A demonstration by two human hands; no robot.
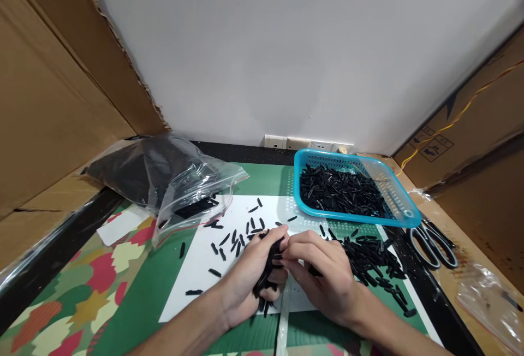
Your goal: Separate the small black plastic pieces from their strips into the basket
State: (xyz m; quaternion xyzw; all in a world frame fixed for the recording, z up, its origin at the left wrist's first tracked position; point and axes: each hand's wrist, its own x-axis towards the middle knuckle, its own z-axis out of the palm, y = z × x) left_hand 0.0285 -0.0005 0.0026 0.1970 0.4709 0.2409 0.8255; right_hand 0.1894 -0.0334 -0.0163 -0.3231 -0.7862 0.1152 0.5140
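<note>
My left hand [262, 274] is closed around a bunch of small black strips [268, 271], their ends poking out between and below the fingers. Thumb and fingertips of my right hand [321, 268] are pinched together against the top of that bunch; whatever sits between them is too small to make out. Beneath both hands lies a white sheet [192, 285] with loose black strips [237, 241] scattered on its left part. A denser pile of the same strips [372, 260] lies beside my right hand. A narrow whitish strip [283, 323] runs down below my hands.
A blue plastic basket [356, 217] full of black strips stands at the back right. On the left slumps a clear zip bag [164, 165] with dark contents. Scissors [434, 247] and a clear bag [489, 296] lie at right. Cardboard [61, 72] flanks the wall with sockets [307, 143].
</note>
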